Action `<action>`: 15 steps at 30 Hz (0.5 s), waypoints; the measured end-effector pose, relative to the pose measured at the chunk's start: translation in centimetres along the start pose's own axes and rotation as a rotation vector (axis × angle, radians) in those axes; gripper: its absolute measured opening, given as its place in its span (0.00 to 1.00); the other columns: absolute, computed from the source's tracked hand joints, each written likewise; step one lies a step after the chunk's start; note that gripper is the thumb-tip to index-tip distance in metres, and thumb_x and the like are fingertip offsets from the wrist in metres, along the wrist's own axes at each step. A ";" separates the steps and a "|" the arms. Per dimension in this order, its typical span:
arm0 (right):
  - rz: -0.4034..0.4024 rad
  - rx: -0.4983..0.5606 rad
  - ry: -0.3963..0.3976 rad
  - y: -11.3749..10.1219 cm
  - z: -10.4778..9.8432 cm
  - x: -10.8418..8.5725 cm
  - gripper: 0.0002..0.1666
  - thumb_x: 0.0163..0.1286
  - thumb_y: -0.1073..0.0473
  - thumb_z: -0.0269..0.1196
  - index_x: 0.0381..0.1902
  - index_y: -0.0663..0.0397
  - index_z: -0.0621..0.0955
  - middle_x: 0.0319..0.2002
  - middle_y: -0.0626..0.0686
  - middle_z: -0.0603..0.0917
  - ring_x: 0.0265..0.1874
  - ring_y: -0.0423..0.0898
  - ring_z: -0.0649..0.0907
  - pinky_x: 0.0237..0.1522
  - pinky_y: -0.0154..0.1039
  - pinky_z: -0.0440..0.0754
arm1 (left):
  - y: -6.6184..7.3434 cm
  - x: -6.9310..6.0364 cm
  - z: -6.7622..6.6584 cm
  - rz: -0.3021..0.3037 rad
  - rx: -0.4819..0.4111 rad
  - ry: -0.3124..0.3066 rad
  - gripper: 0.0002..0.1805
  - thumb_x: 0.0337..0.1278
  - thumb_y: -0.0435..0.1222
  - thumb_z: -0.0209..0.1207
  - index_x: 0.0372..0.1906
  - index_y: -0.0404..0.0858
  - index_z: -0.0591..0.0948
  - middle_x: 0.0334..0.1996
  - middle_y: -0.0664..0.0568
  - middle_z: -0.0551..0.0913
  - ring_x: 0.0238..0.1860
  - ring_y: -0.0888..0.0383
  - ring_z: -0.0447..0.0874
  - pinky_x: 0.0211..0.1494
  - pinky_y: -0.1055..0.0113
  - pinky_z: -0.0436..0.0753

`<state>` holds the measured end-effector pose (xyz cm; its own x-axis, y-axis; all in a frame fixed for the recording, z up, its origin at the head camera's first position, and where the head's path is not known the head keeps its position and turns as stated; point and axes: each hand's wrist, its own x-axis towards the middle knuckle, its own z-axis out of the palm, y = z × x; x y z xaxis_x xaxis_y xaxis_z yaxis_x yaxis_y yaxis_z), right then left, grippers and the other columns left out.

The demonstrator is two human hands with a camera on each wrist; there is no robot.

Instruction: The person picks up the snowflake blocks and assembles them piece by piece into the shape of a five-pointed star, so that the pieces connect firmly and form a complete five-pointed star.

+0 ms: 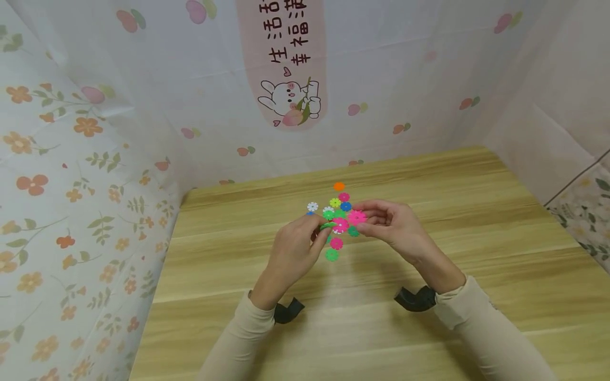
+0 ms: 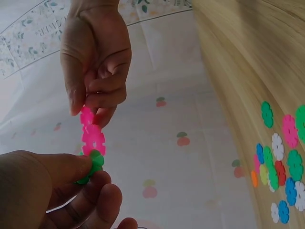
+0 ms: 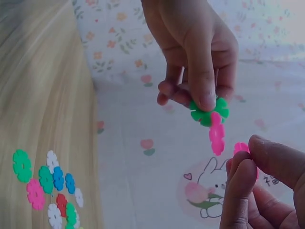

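Floral cloth point(image 1: 62, 211) at far left, beside the wood-grain table point(image 1: 205, 264); behind, a pale cloth printed with a rabbit point(image 1: 288, 100). Dark curved piece point(image 1: 288, 311) at the left wrist. Notched discs scattered mid-table: white disc point(image 1: 312, 207), lower green disc point(image 1: 331, 255), lower pink disc point(image 1: 336, 243), orange disc point(image 1: 339, 186) farthest back, blue disc point(image 1: 346, 206). Seen from the head, hands and held pieces partly screen this scatter. Second dark curved piece point(image 1: 415, 299) at the right wrist.

Left hand point(image 1: 294, 248) pinches a held green disc point(image 3: 202, 114) between thumb and fingers. Middle pink disc point(image 3: 217, 136) joins the green one's edge, outside the fingertips, raised off the table. Then the right-hand pink disc point(image 1: 357, 217), pinched at its edge by thumb and fingers of the right hand point(image 1: 402, 227); right wrist view shows a narrow gap between the two pinks.
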<state>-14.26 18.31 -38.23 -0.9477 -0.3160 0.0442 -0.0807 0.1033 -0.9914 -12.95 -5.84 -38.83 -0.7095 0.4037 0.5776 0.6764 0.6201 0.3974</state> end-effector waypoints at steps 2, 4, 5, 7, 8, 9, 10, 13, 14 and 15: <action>-0.009 -0.006 0.002 -0.3 0.2 0.0 0.27 0.64 0.65 0.71 0.59 0.66 0.79 0.37 0.60 0.84 0.34 0.48 0.84 0.39 0.40 0.86 | 0.1 0.0 0.0 0.003 0.003 -0.001 0.04 0.61 0.34 0.68 0.35 0.39 0.83 0.25 0.58 0.78 0.25 0.63 0.75 0.26 0.75 0.73; -0.022 -0.014 0.005 -0.4 0.3 0.0 0.26 0.63 0.65 0.71 0.58 0.66 0.79 0.36 0.60 0.84 0.33 0.48 0.84 0.38 0.40 0.86 | 0.1 0.0 0.0 0.003 0.005 -0.002 0.04 0.60 0.34 0.68 0.35 0.39 0.84 0.24 0.58 0.77 0.24 0.64 0.73 0.25 0.75 0.72; -0.031 -0.022 0.008 -0.4 0.4 0.0 0.26 0.63 0.65 0.72 0.58 0.65 0.80 0.35 0.60 0.84 0.33 0.48 0.84 0.38 0.40 0.86 | 0.1 0.0 0.0 0.002 0.005 -0.002 0.04 0.60 0.34 0.68 0.35 0.39 0.84 0.24 0.58 0.76 0.24 0.64 0.73 0.25 0.75 0.72; -0.052 -0.046 0.012 -0.5 0.5 0.0 0.25 0.62 0.65 0.72 0.57 0.64 0.81 0.34 0.59 0.84 0.32 0.49 0.84 0.37 0.39 0.86 | 0.1 0.0 0.0 0.000 0.009 -0.003 0.04 0.60 0.34 0.68 0.35 0.39 0.84 0.23 0.58 0.76 0.24 0.64 0.72 0.25 0.75 0.71; -0.064 -0.063 0.013 -0.5 0.6 0.0 0.24 0.62 0.65 0.72 0.56 0.63 0.81 0.34 0.59 0.84 0.32 0.49 0.84 0.37 0.39 0.86 | 0.1 0.0 0.0 0.000 0.010 -0.003 0.04 0.60 0.35 0.68 0.35 0.39 0.84 0.24 0.59 0.75 0.24 0.64 0.71 0.25 0.75 0.71; -0.074 -0.079 0.014 -0.5 0.7 0.0 0.24 0.62 0.64 0.72 0.55 0.62 0.81 0.34 0.59 0.84 0.31 0.50 0.84 0.36 0.38 0.86 | 0.1 0.0 0.0 0.001 0.011 -0.003 0.04 0.60 0.35 0.68 0.35 0.39 0.84 0.24 0.59 0.75 0.24 0.64 0.71 0.25 0.74 0.71; -0.083 -0.096 0.013 -0.6 0.7 0.0 0.23 0.62 0.64 0.73 0.55 0.62 0.82 0.33 0.59 0.84 0.31 0.50 0.84 0.35 0.38 0.85 | 0.1 0.0 0.0 0.000 0.011 -0.003 0.04 0.60 0.35 0.68 0.35 0.39 0.84 0.24 0.59 0.75 0.24 0.64 0.71 0.25 0.74 0.71; -0.104 -0.141 0.013 -0.7 1.0 -0.1 0.22 0.62 0.63 0.73 0.54 0.60 0.83 0.33 0.57 0.84 0.30 0.50 0.83 0.32 0.37 0.84 | 0.2 -0.1 0.0 0.000 0.014 -0.005 0.04 0.60 0.35 0.68 0.35 0.39 0.85 0.24 0.59 0.76 0.24 0.65 0.71 0.25 0.75 0.71; -0.109 -0.153 0.013 -0.7 1.1 -0.1 0.22 0.62 0.63 0.73 0.54 0.60 0.83 0.32 0.57 0.84 0.30 0.50 0.83 0.32 0.36 0.84 | 0.2 -0.1 0.0 0.001 0.016 -0.007 0.04 0.61 0.35 0.68 0.36 0.39 0.85 0.24 0.59 0.76 0.24 0.65 0.71 0.25 0.75 0.71; -0.113 -0.158 0.010 -0.8 1.2 -0.1 0.22 0.62 0.63 0.72 0.54 0.60 0.83 0.32 0.57 0.85 0.30 0.51 0.83 0.31 0.36 0.84 | 0.2 -0.1 0.0 0.000 0.015 -0.007 0.04 0.61 0.35 0.68 0.36 0.39 0.85 0.24 0.59 0.76 0.24 0.65 0.72 0.25 0.75 0.71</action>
<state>-13.73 17.17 -37.60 -0.9330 -0.3245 0.1559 -0.2332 0.2149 -0.9484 -12.71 -5.74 -38.85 -0.7106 0.4083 0.5731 0.6737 0.6298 0.3866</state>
